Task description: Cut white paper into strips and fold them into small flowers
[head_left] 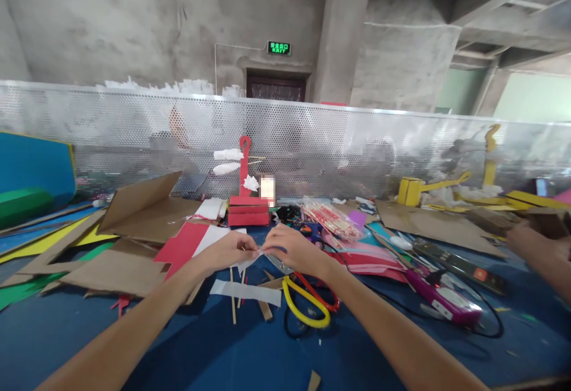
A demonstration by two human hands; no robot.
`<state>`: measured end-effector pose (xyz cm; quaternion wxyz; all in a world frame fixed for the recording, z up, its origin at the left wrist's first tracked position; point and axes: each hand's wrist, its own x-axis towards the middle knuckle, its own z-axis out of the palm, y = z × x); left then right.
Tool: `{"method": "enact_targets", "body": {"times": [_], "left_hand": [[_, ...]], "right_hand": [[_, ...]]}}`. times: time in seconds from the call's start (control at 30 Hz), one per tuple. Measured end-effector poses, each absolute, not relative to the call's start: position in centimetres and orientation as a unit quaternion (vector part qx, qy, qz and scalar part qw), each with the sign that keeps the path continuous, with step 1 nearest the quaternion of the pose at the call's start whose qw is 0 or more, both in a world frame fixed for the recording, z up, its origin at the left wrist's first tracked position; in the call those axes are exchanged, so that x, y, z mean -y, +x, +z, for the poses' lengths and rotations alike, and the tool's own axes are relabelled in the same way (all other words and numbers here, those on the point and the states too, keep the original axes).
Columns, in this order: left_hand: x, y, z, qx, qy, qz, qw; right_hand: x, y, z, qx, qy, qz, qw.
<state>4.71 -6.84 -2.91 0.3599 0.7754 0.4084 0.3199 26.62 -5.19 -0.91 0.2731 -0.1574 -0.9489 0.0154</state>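
Note:
In the middle of the head view my left hand [235, 248] and my right hand [288, 247] meet, fingertips pinched together. Between them is a small white paper piece [244, 265], mostly hidden by the fingers. Just below lies a white paper strip [245, 291] across thin wooden sticks [232, 307]. Under my right wrist rest scissors with yellow and red handles [307, 315], their blades pointing toward the hands. Behind the hands stands a red box-shaped paper piece [248, 211] with an upright red looped strip [244, 165] and white tufts [227, 155] beside it.
Cardboard sheets [120, 266] and red paper [178, 247] lie left. On the right are a bag of sticks [334, 218], a purple device [446, 302] with a black cord and a dark remote-like object [459, 265]. Another person's hand [530, 248] is at far right. A perforated metal panel [312, 147] stands behind.

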Motion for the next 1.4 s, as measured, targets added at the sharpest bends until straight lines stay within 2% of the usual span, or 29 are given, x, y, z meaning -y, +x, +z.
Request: {"method": "enact_targets", "body": {"times": [0.37,0.6,0.93,1.2,1.33,1.4], "left_hand": [[7.6,5.1,-2.9,-0.369,0.778,0.291,0.417],[8.2,5.5,-2.3,-0.358,0.795,0.316,0.374],[9.6,6.4,-1.0,-0.34,0.775,0.389,0.363],[9.3,7.0,-1.0,-0.391,0.76,0.429,0.293],[8.5,7.0,-1.3,-0.406,0.701,0.494,0.315],[8.3,7.0,-1.5,-0.408,0.669,0.517,0.345]], "right_hand": [[6.2,26.2,-1.0,0.876,-0.222,0.245,0.35],[5.6,25.9,-1.3,0.815,-0.226,0.36,0.394],[4.8,25.8,-1.4,0.798,-0.264,0.363,0.402],[4.8,25.8,-2.0,0.807,-0.297,0.354,0.367],[5.2,25.5,-1.9,0.814,-0.28,0.31,0.404],[5.5,25.4,-1.7,0.817,-0.273,0.319,0.394]]}}
